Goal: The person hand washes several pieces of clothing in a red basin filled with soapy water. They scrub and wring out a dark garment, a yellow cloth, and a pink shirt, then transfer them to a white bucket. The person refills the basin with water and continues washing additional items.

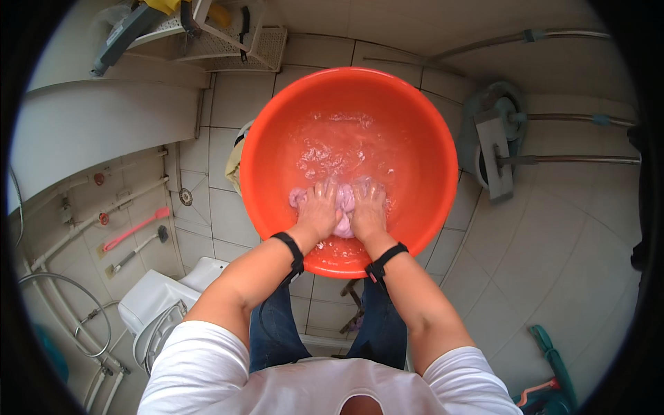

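Observation:
A large orange-red plastic basin (425, 129) stands before me with rippling water in it. Near its close side, a wet pink cloth (343, 228) lies bunched in the water. My left hand (319, 207) presses on the cloth's left part, and a twisted end of it shows beyond that hand. My right hand (368, 210) rests on the right part, its fingertips under the water. The cloth bulges up between the two hands. Both wrists wear black straps. How far the fingers close around the cloth is partly hidden by water and glare.
To the right, a mop head (493, 155) with a metal pole leans by the tiled wall. A white plastic rack (270, 49) stands at the upper left. A white toilet (155, 301) is at the lower left, beside pipes. A yellowish cloth (233, 166) shows behind the basin's left edge.

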The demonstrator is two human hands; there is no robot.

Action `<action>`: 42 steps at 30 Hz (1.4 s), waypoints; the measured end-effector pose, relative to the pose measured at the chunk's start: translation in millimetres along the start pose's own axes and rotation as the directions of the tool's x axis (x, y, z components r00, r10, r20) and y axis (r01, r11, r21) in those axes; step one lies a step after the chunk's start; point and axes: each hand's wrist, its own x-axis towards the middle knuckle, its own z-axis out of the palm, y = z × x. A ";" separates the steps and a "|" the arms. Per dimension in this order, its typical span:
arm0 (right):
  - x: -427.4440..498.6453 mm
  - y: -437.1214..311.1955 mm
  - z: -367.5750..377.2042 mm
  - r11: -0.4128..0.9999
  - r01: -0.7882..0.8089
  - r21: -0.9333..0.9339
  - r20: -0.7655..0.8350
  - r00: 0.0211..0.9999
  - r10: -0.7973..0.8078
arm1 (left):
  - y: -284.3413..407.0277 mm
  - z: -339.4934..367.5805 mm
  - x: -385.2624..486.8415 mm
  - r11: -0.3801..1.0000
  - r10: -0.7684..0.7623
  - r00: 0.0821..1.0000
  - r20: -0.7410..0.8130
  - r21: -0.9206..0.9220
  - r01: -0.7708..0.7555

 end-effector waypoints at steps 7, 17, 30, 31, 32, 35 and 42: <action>67.8 26.2 -2.8 0.987 0.057 0.149 0.193 0.977 -0.086 | -17.8 -16.6 73.5 0.998 0.042 0.989 0.138 0.036 -0.048; 34.3 17.6 -81.7 0.911 0.073 0.406 0.054 0.993 -0.104 | -32.1 -62.7 72.2 0.319 -0.149 0.912 0.382 -0.854 0.410; 6.4 1.3 3.0 0.990 -0.007 0.139 0.161 0.987 -0.016 | 0.6 11.3 15.0 0.994 -0.033 0.999 -0.027 0.106 0.036; 19.9 5.9 6.3 0.995 -0.011 0.098 0.227 0.974 -0.011 | -1.2 7.5 25.4 0.996 -0.035 0.999 -0.010 0.077 0.036; 34.4 10.9 7.2 0.997 0.014 0.080 0.248 0.968 -0.034 | -3.9 2.4 35.8 0.998 -0.024 0.999 -0.022 0.060 0.025; 60.2 20.5 -5.0 0.992 0.124 0.007 0.217 0.969 -0.122 | -16.7 -18.5 65.4 0.998 0.061 0.997 0.049 -0.005 -0.060; 33.7 7.9 -61.5 0.954 0.112 0.280 -0.041 0.994 -0.104 | -36.2 -56.8 66.8 0.357 -0.121 0.976 0.179 -0.910 0.211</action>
